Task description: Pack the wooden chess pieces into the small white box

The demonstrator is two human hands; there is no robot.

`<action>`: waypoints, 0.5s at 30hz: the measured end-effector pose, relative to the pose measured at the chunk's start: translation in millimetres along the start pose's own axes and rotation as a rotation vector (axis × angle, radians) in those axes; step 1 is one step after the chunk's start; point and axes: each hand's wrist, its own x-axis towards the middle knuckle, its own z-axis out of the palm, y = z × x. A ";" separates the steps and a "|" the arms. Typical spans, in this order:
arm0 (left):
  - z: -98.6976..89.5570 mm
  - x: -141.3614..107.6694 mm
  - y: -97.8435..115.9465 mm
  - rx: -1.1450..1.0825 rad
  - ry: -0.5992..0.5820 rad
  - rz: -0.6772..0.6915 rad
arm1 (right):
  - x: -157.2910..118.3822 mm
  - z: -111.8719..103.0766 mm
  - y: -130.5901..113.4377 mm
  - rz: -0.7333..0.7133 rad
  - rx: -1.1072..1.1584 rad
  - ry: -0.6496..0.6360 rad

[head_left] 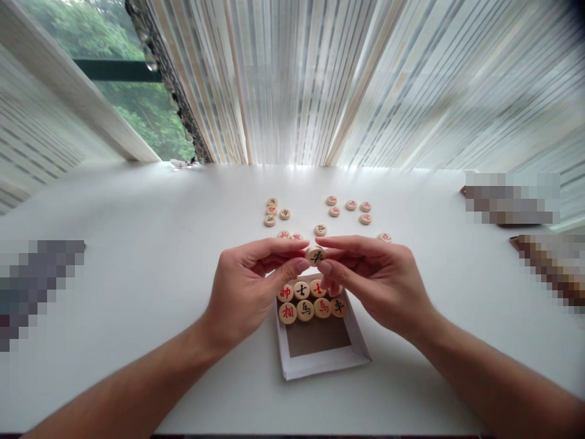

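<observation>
Both of my hands meet over the middle of the table, pinching one round wooden Chinese chess piece (315, 256) with a black character facing me. My left hand (249, 280) grips its left side with thumb and index finger. On the other side, the thumb and fingers of my right hand (379, 274) close on it. Just below is a shallow white cardboard box (326, 363) with a brown bottom. Two rows of chess pieces with red and black characters lie in its far part, among them a red piece (287, 313). My right fingers partly hide the upper row.
Loose chess pieces lie on the white table (159, 274) beyond my hands: a left cluster (270, 220), a right cluster (351, 205) and a black-marked piece (320, 230). Pixelated objects stand at both sides. A striped curtain (292, 85) and a window close off the back.
</observation>
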 end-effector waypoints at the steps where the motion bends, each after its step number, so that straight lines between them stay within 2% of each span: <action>1: -0.1 0.3 -0.3 -0.025 -0.003 -0.012 | 0.2 -0.2 0.0 0.004 0.010 0.001; 6: -0.6 1.5 -1.4 -0.085 -0.020 -0.041 | 1.3 -2.4 -1.4 0.051 0.041 -0.023; 15: -2.0 1.3 -1.6 -0.027 -0.033 -0.040 | 1.8 -3.5 0.2 0.086 0.057 -0.036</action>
